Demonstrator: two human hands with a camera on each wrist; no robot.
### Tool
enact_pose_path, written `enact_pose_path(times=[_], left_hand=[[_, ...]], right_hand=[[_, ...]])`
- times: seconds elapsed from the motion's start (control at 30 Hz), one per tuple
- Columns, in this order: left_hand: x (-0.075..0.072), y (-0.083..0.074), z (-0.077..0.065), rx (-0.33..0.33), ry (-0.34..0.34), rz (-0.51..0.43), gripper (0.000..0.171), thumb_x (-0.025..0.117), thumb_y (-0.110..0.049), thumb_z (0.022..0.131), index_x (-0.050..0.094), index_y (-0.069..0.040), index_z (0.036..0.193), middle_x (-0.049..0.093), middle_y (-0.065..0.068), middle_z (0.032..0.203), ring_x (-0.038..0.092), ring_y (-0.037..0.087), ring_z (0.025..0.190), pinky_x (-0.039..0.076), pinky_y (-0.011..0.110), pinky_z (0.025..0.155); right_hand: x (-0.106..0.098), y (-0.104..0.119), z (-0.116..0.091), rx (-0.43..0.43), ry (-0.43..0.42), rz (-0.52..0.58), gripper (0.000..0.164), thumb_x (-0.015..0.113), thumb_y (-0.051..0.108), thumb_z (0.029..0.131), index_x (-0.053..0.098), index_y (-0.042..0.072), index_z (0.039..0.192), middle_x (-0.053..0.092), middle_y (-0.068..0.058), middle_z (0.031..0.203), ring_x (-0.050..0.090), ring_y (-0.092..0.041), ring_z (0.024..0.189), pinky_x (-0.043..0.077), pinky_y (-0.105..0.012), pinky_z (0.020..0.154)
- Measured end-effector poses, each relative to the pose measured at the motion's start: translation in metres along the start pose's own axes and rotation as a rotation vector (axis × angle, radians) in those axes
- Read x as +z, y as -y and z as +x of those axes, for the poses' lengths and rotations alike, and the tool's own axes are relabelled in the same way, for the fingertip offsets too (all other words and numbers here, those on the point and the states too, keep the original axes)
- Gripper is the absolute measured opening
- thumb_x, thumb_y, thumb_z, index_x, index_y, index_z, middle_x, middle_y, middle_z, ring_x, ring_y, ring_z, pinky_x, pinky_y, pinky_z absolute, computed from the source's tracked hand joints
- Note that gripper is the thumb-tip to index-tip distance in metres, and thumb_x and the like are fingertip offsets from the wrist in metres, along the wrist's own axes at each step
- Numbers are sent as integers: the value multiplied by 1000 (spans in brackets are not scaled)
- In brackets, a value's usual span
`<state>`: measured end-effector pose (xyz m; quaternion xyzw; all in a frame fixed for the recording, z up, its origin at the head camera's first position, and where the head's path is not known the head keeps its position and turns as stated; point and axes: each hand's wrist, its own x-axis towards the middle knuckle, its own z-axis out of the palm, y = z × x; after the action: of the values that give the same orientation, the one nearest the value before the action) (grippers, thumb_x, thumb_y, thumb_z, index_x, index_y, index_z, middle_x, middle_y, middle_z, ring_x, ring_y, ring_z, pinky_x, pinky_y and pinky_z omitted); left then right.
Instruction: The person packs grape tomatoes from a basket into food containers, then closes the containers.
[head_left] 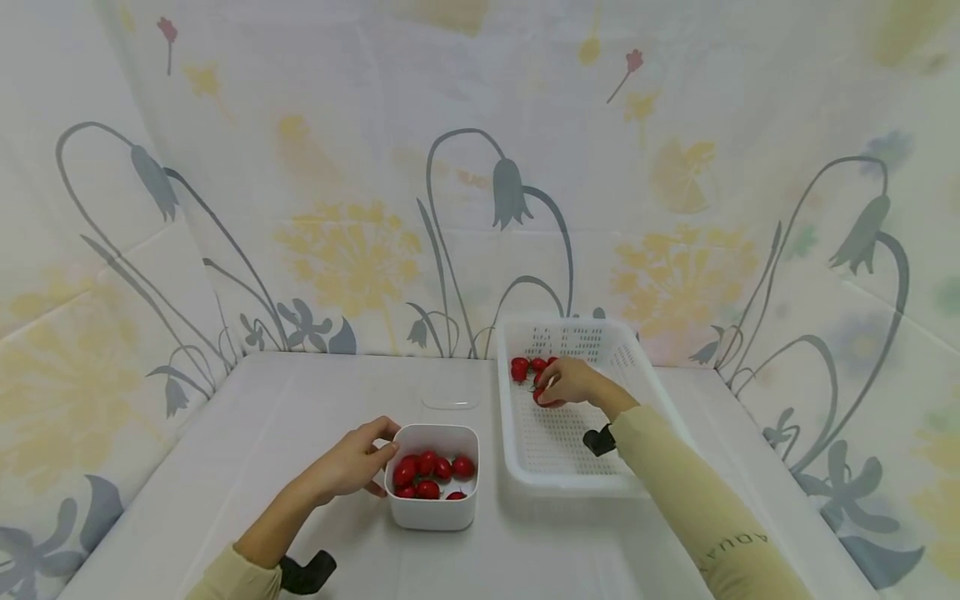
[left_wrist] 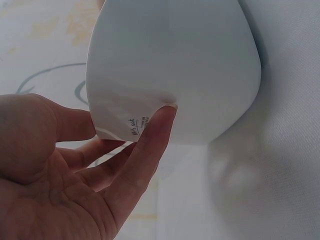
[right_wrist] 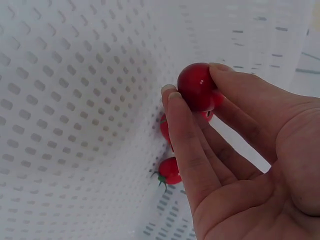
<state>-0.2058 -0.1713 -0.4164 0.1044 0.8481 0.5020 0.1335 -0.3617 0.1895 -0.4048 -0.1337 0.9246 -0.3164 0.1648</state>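
Note:
My right hand (head_left: 568, 383) is inside a white slotted basket (head_left: 536, 482) and pinches a red cherry tomato (right_wrist: 197, 86) between thumb and fingertips. Beyond the fingers in the right wrist view, more cherry tomatoes (right_wrist: 170, 170) lie in the basket, one with a green stem, others partly hidden. To the left stands a small white square container (head_left: 432, 518) with several cherry tomatoes (head_left: 427, 489) in it. My left hand (head_left: 352, 462) holds this container at its left side, thumb at the rim and fingers against the outer wall (left_wrist: 170, 55).
A clear lid-like piece (head_left: 450, 403) lies on the white table (head_left: 315, 408) behind the small container. The basket stands just right of the container, with a gap between them. A flower-patterned cloth (head_left: 360, 167) hangs behind and at both sides.

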Motion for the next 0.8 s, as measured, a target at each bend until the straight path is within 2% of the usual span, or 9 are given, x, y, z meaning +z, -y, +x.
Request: enact_pose_path(times=[0.2, 0.4, 0.57, 0.8], left_hand=[[0, 2, 1, 16, 1, -8, 26, 56, -11, 105, 54, -1, 129, 58, 22, 130, 66, 27, 98, 64, 41, 61], [0, 2, 1, 9, 2, -9, 26, 56, -11, 105, 55, -1, 129, 58, 22, 131, 66, 26, 98, 64, 40, 61], [0, 3, 1, 0, 0, -4, 25, 55, -11, 105, 55, -1, 128, 58, 22, 132, 67, 27, 96, 64, 39, 61], [0, 2, 1, -7, -4, -2, 26, 56, -12, 105, 55, -2, 128, 58, 21, 132, 67, 27, 98, 64, 40, 61]], right_hand=[[0, 7, -9, -23, 15, 74, 24, 77, 9, 90, 72, -2, 111, 71, -12, 100, 74, -20, 82, 62, -34, 82], [-1, 9, -16, -66, 44, 124, 28, 75, 11, 92, 72, -2, 117, 72, -13, 109, 73, -20, 88, 61, -39, 90], [-1, 10, -19, -97, 66, 159, 31, 73, 13, 94, 71, -3, 121, 75, -10, 103, 74, -21, 89, 58, -43, 96], [-1, 15, -25, -127, 73, 196, 30, 74, 15, 93, 71, -1, 119, 75, -6, 95, 74, -21, 88, 59, -40, 92]])
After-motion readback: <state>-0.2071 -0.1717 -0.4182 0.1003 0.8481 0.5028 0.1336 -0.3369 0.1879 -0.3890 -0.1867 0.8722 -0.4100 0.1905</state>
